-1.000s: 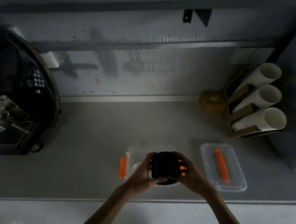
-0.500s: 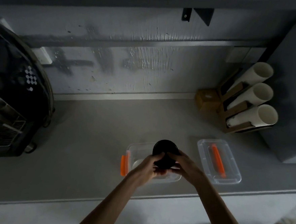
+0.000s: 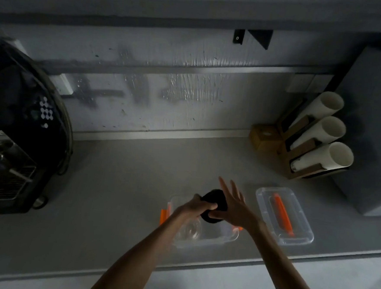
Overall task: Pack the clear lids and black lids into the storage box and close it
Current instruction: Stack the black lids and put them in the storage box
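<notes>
A stack of black lids (image 3: 216, 201) is held above the clear storage box (image 3: 221, 236), which has orange latches and sits near the counter's front edge. My left hand (image 3: 194, 209) grips the stack from the left. My right hand (image 3: 232, 206) rests against its right side with the fingers spread and the thumb under it. Clear lids (image 3: 189, 229) lie in the left part of the box. The box's clear cover (image 3: 285, 215), with an orange handle, lies flat on the counter to the right.
A black espresso machine (image 3: 16, 132) fills the left side. At the back right a wooden holder with three white cup stacks (image 3: 316, 135) leans by a grey box (image 3: 373, 134). A small wooden box (image 3: 264, 136) stands by the wall.
The black stack has turned and dropped lower toward the box. My right hand's fingers have opened out and spread, while my left hand keeps its grip.
</notes>
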`<control>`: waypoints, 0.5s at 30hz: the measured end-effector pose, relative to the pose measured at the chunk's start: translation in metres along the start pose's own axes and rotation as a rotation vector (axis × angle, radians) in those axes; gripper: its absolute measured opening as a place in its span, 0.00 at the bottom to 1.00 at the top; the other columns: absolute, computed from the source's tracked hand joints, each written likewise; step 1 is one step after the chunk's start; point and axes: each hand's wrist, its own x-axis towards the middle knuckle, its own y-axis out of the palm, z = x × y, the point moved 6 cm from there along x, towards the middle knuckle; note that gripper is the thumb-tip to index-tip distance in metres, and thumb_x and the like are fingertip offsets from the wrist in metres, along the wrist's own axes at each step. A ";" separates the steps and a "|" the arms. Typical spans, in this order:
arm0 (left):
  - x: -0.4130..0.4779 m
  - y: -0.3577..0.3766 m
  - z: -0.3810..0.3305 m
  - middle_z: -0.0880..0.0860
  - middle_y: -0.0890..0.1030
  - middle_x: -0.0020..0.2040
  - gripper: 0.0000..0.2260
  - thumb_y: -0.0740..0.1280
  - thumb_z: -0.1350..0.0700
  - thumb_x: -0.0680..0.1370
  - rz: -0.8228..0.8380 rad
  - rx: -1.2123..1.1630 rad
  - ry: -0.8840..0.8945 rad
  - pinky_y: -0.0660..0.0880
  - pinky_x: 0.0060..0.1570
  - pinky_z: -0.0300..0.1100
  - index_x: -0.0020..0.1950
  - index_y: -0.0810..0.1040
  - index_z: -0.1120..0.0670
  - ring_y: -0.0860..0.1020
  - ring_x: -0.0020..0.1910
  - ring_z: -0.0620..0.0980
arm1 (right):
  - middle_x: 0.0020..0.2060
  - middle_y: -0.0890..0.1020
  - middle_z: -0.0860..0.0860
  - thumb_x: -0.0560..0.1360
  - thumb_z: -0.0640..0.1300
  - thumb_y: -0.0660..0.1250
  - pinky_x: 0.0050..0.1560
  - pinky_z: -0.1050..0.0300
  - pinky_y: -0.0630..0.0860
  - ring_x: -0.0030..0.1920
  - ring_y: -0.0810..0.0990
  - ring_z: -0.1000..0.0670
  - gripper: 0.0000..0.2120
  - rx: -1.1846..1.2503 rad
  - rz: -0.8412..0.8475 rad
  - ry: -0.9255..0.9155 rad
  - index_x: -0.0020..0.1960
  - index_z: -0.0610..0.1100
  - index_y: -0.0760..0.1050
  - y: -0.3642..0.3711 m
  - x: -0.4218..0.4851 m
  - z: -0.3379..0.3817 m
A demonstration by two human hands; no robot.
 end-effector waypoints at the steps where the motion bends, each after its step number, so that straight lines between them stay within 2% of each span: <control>1: 0.024 0.004 0.007 0.55 0.81 0.53 0.37 0.73 0.39 0.60 0.023 0.028 0.035 0.79 0.51 0.48 0.63 0.72 0.58 0.80 0.50 0.51 | 0.78 0.38 0.47 0.66 0.61 0.73 0.73 0.34 0.50 0.77 0.39 0.41 0.57 0.069 -0.013 0.055 0.74 0.62 0.30 0.004 -0.002 -0.014; 3: 0.012 0.012 -0.007 0.55 0.81 0.56 0.34 0.75 0.41 0.62 0.057 0.039 0.072 0.76 0.61 0.55 0.62 0.73 0.59 0.79 0.55 0.52 | 0.78 0.39 0.48 0.65 0.59 0.75 0.73 0.33 0.53 0.77 0.41 0.41 0.57 0.197 -0.042 0.117 0.75 0.61 0.33 0.010 -0.009 -0.035; 4: -0.016 0.013 -0.025 0.55 0.80 0.56 0.31 0.74 0.44 0.66 0.064 0.037 0.094 0.75 0.61 0.53 0.62 0.73 0.60 0.79 0.56 0.52 | 0.78 0.39 0.48 0.66 0.57 0.75 0.73 0.34 0.53 0.77 0.42 0.41 0.56 0.190 -0.041 0.101 0.76 0.60 0.34 0.014 -0.014 -0.039; 7: -0.047 0.019 -0.043 0.54 0.77 0.56 0.18 0.65 0.54 0.78 0.108 0.040 0.093 0.72 0.54 0.41 0.64 0.72 0.63 0.75 0.56 0.50 | 0.77 0.37 0.48 0.67 0.57 0.75 0.74 0.36 0.48 0.77 0.39 0.41 0.56 -0.041 -0.078 -0.008 0.76 0.56 0.35 0.021 -0.024 -0.030; 9: -0.042 0.022 -0.039 0.56 0.78 0.61 0.19 0.65 0.55 0.78 0.162 0.011 0.120 0.73 0.59 0.44 0.65 0.72 0.64 0.77 0.58 0.54 | 0.78 0.38 0.46 0.65 0.60 0.75 0.74 0.36 0.42 0.77 0.37 0.40 0.58 -0.224 -0.116 -0.072 0.77 0.55 0.34 0.022 -0.017 -0.016; 11: -0.039 0.023 -0.037 0.55 0.77 0.61 0.22 0.68 0.54 0.75 0.193 0.047 0.142 0.72 0.56 0.42 0.66 0.71 0.62 0.76 0.59 0.53 | 0.78 0.39 0.45 0.63 0.63 0.75 0.74 0.34 0.40 0.77 0.38 0.38 0.61 -0.333 -0.079 -0.092 0.76 0.57 0.31 0.026 -0.003 -0.007; 13: -0.034 0.018 -0.033 0.52 0.74 0.61 0.28 0.70 0.50 0.69 0.203 0.092 0.129 0.70 0.55 0.40 0.66 0.68 0.58 0.72 0.60 0.50 | 0.77 0.46 0.43 0.61 0.63 0.76 0.73 0.32 0.52 0.76 0.49 0.35 0.61 -0.376 -0.014 -0.076 0.75 0.61 0.32 0.029 0.010 0.001; 15: 0.003 0.007 -0.009 0.53 0.74 0.63 0.31 0.70 0.45 0.63 0.183 0.087 0.156 0.70 0.62 0.45 0.63 0.69 0.53 0.73 0.62 0.51 | 0.72 0.58 0.44 0.60 0.59 0.77 0.66 0.35 0.67 0.69 0.62 0.36 0.56 -0.358 -0.007 -0.057 0.75 0.62 0.41 0.027 0.016 0.006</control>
